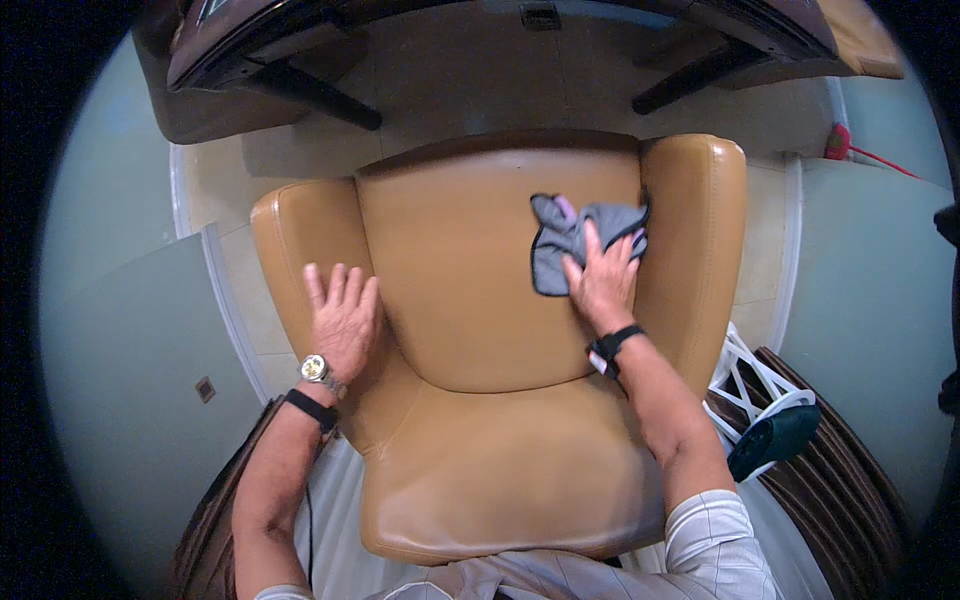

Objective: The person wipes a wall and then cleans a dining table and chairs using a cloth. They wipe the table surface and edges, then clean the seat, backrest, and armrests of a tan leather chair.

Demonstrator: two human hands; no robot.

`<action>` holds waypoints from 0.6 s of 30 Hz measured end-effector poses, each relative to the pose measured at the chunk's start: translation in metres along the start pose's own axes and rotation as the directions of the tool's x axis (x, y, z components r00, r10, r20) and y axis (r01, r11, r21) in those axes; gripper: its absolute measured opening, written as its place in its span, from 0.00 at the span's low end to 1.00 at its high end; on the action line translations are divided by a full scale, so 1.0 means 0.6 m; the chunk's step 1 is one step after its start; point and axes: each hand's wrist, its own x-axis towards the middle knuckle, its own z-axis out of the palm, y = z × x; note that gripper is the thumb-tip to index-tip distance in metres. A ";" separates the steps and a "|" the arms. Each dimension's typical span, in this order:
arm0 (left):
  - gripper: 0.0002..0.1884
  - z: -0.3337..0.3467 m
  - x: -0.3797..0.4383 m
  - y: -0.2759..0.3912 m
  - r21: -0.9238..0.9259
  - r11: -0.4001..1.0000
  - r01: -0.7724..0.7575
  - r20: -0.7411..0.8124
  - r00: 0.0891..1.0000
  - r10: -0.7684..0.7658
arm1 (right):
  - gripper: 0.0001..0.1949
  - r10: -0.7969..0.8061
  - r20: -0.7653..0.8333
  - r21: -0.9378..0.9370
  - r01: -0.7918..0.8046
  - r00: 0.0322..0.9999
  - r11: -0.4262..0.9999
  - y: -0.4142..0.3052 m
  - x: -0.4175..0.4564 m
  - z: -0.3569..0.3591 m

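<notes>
A tan leather armchair stands before me, its backrest (510, 480) nearest my body and its seat cushion (457, 262) beyond. My right hand (604, 285) lies on a crumpled grey cloth (555, 259) with black edging, holding it against the cushion close to the right armrest (697, 247). A bit of pink shows in the folds; part of the cloth is hidden under the fingers. My left hand (345, 322) holds nothing and is over the inner side of the left armrest (311, 225), fingers slightly apart. Whether its palm touches the leather cannot be told.
Beyond the seat is a dark table with black legs (322, 94). At right, a white stool (750, 397) bearing a dark green item (776, 442) stands beside brown curtain fabric (832, 450). A red object (838, 142) lies near the right wall (870, 262).
</notes>
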 end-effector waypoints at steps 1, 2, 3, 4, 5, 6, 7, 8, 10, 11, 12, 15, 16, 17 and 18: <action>0.28 0.012 0.011 0.023 -0.033 0.999 -0.001 0.032 0.999 0.002 | 0.46 -0.033 0.051 -0.035 0.035 0.998 0.999 0.002 -0.041 0.001; 0.30 0.015 0.022 0.054 -0.116 0.993 0.018 0.044 0.999 -0.013 | 0.48 -0.093 0.129 -0.013 0.095 0.987 0.995 -0.001 -0.079 0.008; 0.32 0.033 0.035 0.075 -0.175 0.985 0.008 0.022 1.000 -0.004 | 0.49 -0.140 0.201 0.010 0.141 0.970 0.990 -0.013 -0.114 0.003; 0.33 0.037 0.058 0.099 -0.239 0.970 0.038 0.023 0.999 -0.033 | 0.51 -0.202 0.279 -0.005 0.211 0.939 0.977 -0.020 -0.143 0.012; 0.34 0.042 0.082 0.117 -0.298 0.952 0.070 0.031 0.998 -0.063 | 0.52 -0.279 0.288 -0.022 0.297 0.916 0.955 -0.038 -0.168 0.021; 0.35 0.051 0.106 0.128 -0.338 0.935 0.106 0.018 0.994 -0.106 | 0.51 -0.376 0.254 0.025 0.383 0.891 0.923 -0.049 -0.192 0.044; 0.36 0.061 0.126 0.133 -0.373 0.917 0.144 0.011 0.989 -0.150 | 0.43 -0.478 0.117 0.005 0.481 0.870 0.877 -0.077 -0.202 0.058; 0.37 0.071 0.143 0.133 -0.407 0.895 0.183 0.006 0.980 -0.197 | 0.39 -0.509 0.131 0.041 0.508 0.851 0.860 -0.100 -0.206 0.073; 0.37 0.096 0.165 0.118 -0.411 0.878 0.247 0.031 0.966 -0.257 | 0.34 -0.565 0.149 0.141 0.548 0.812 0.825 -0.161 -0.194 0.086; 0.37 0.106 0.172 0.108 -0.411 0.868 0.279 0.042 0.957 -0.287 | 0.32 -0.590 0.150 0.197 0.561 0.793 0.804 -0.192 -0.179 0.091; 0.37 0.113 0.178 0.097 -0.398 0.866 0.303 0.071 0.951 -0.300 | 0.31 -0.629 0.105 0.250 0.591 0.770 0.767 -0.216 -0.166 0.105; 0.40 0.145 0.173 0.073 -0.421 0.872 0.252 0.058 0.966 -0.251 | 0.26 -0.674 -0.052 0.333 0.649 0.737 0.684 -0.282 -0.108 0.120; 0.40 0.143 0.174 0.069 -0.441 0.859 0.262 0.092 0.965 -0.247 | 0.23 -0.692 0.053 0.321 0.644 0.720 0.695 -0.287 -0.099 0.127; 0.40 0.142 0.178 0.069 -0.461 0.845 0.271 0.124 0.962 -0.241 | 0.22 -0.696 0.007 0.330 0.656 0.718 0.679 -0.286 -0.088 0.133; 0.41 0.138 0.183 0.069 -0.482 0.827 0.289 0.158 0.957 -0.242 | 0.23 -0.711 -0.009 0.322 0.675 0.703 0.664 -0.281 -0.078 0.132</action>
